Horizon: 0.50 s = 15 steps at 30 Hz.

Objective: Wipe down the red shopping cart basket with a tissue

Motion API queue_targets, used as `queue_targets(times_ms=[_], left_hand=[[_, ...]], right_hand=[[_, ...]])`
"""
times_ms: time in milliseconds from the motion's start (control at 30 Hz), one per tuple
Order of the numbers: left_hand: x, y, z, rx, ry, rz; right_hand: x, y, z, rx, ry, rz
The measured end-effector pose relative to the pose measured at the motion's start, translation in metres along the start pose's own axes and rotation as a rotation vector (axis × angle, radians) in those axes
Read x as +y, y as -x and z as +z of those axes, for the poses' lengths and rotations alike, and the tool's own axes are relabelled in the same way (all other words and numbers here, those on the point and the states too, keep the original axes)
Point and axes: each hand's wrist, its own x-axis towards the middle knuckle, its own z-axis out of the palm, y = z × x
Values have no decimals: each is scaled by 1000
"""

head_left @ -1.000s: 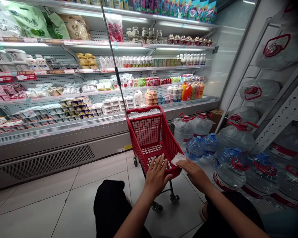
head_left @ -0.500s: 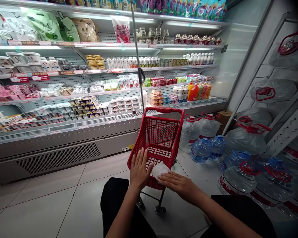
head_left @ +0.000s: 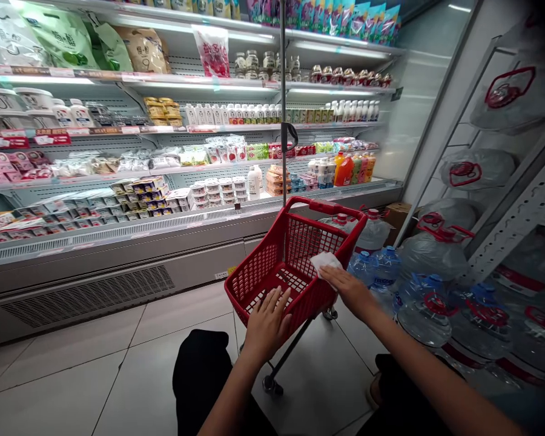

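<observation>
A small red plastic shopping cart (head_left: 257, 264) stands before me, turned at an angle. My left hand (head_left: 267, 324) lies over its near rim with the fingers stretched out, open; whether the thumb presses the rim I cannot tell. On the cart's right side rim, my right hand (head_left: 345, 287) presses a white wipe (head_left: 326, 261), which sticks out beyond the fingertips. The part of the wipe under the palm is hidden. Through the basket's grid floor, bits of the ground show.
A refrigerated display case (head_left: 200, 239) with dairy goods and drinks runs behind the cart. Large water bottles (head_left: 424, 315) crowd the floor on the right, beside a white perforated rack post (head_left: 513, 218). My knees (head_left: 204, 369) flank the cart on tiled floor.
The cart has turned, its handle swinging right. My right hand has moved up and right with the wipe, from the near rim to the right side rim. My left hand has shifted slightly right and down.
</observation>
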Motion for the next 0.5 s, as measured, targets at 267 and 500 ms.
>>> queue_targets(times_ms=[267,500], left_hand=[[37,-28,1,25,131,-40],[6,-17,-8,107,10,23]], right_hand=[[-82,-6,22,-43,-152,-228],[-4,12,-34,-3,16,-97]])
